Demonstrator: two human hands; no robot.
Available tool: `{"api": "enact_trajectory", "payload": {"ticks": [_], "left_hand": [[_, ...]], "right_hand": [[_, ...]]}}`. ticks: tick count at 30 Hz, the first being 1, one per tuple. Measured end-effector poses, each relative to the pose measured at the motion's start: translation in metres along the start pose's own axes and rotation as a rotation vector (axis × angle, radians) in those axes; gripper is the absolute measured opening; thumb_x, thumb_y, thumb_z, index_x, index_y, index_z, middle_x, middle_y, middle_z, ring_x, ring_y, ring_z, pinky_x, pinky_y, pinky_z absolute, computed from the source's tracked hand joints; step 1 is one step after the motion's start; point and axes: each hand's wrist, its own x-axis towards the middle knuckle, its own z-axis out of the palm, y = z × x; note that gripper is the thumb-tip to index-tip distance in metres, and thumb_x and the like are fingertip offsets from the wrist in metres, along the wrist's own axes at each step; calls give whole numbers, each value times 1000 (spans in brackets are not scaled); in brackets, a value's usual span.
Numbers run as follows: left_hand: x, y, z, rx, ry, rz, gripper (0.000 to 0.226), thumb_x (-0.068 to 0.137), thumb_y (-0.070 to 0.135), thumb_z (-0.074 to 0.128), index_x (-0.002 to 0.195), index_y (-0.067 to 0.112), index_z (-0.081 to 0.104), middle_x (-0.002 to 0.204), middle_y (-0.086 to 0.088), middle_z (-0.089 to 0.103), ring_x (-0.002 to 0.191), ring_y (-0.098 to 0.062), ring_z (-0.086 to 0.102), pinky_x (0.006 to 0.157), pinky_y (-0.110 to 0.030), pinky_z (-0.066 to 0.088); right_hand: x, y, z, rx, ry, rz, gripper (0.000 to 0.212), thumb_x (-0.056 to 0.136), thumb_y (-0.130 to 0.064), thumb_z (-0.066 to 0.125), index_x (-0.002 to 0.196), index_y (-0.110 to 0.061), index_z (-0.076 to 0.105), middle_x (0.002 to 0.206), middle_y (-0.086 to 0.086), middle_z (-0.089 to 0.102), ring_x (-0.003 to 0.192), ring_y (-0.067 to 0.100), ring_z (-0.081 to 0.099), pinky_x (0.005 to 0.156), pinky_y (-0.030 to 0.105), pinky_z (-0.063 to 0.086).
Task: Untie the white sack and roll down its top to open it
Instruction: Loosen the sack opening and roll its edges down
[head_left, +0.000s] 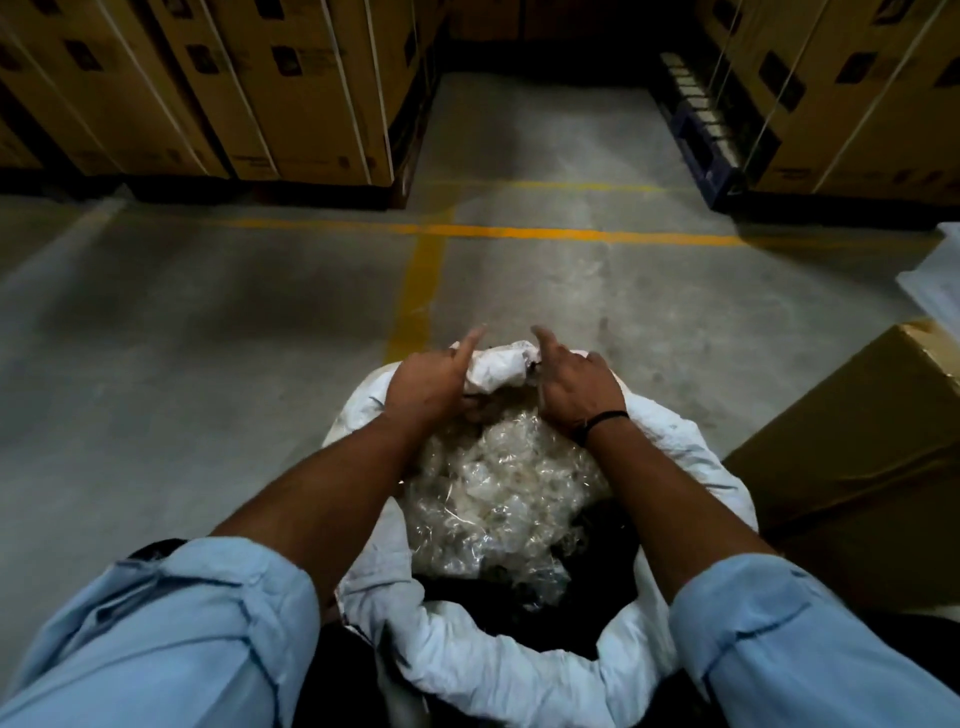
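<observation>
Standing on the grey concrete floor right below the camera, the white sack has its mouth wide open. Its top is turned down into a thick, crumpled roll that runs around the near side and up both flanks. Inside lies a heap of crinkled clear plastic, with darker contents in shadow beneath it towards the near edge.

Both hands meet at the far side of the mouth, where a wad of sack fabric is bunched between them. The left hand grips the left end of that wad with its fingers curled round the cloth, its index finger sticking out straight and away. The right hand clasps the right end the same way, fingers folded over the cloth and index finger extended. A black wristband circles the right wrist. Light blue sleeves are rolled up above both forearms.

Yellow painted lines cross the floor beyond the sack. A brown cardboard box sits just beside the sack on the right. Further off, strapped cartons stand in rows on the left, and more cartons stand on the right over a blue pallet.
</observation>
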Motion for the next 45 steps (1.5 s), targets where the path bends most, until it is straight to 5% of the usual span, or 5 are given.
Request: {"api": "enact_trajectory", "payload": {"ticks": [9,17,25,36,45], "left_hand": [[27,-43,-12,-738,-356,-149,79,57,46,96,124,24,61,117,6,67,103,-10,66,82,-20,51],[-4,-13,-9,93,-73,-210,82,76,89,44,131,27,46,99,-8,71,89,-31,70,68,-35,48],[1,-85,-11,-736,-165,-585,93,58,96,57,93,11,70,90,-8,76,86,-26,73,66,-32,48],[-59,-67,-35,-471,-317,-880,160,33,96,71,158,13,15,151,-21,47,132,-37,53,109,-55,42],[-73,-94,-99,-794,-386,-821,63,72,47,87,102,-4,67,91,-16,66,75,-27,64,69,-36,53]], "right_hand": [[9,4,5,-160,-85,-295,69,97,-31,49,150,-50,9,115,22,54,82,40,63,67,42,48],[27,20,6,128,-255,117,40,101,-54,27,127,-36,52,120,16,65,107,38,60,83,42,46],[-13,11,-2,-243,80,34,79,86,-57,50,152,-21,23,135,12,47,111,36,51,92,50,37],[-118,33,-15,-31,-107,555,78,95,-45,44,153,-33,-7,145,21,34,114,47,51,91,57,44],[-100,85,-84,10,-150,576,50,102,-39,37,147,-22,26,134,27,47,114,45,52,93,48,43]]}}
